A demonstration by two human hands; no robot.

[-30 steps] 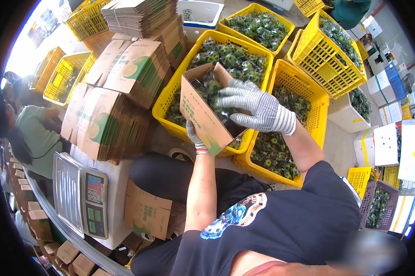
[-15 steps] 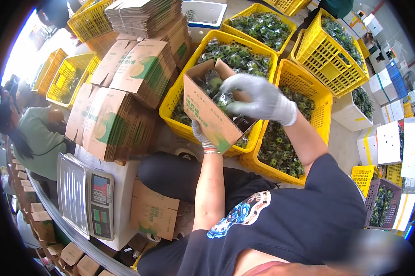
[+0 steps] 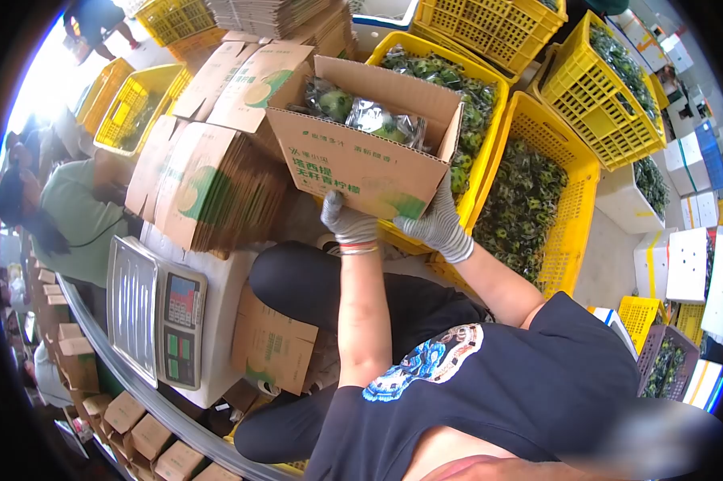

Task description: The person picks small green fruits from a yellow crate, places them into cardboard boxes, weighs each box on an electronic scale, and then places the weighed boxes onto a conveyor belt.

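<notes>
An open cardboard box (image 3: 353, 167) with green print is held up between both my gloved hands, over the near side of a yellow crate (image 3: 427, 45). Inside the box lie green limes (image 3: 379, 122) in clear plastic wrap. My left hand (image 3: 348, 220) grips its lower left edge, the thumb on the front panel. At the lower right corner, my right hand (image 3: 443, 228) is closed on the box too, its fingers partly hidden. More wrapped limes (image 3: 467, 80) fill the crate behind.
Flattened cartons (image 3: 213, 180) are stacked to the left, near a scale (image 3: 157, 313) on a white stand. Another yellow crate (image 3: 583, 200) of wrapped limes stands at right. A person in a green shirt (image 3: 81, 216) sits at far left. A metal rail (image 3: 121, 373) curves along the lower left.
My right hand has come out of the box and now grips its lower right corner. The box has turned more level and risen, its front facing me. The view has shifted slightly.
</notes>
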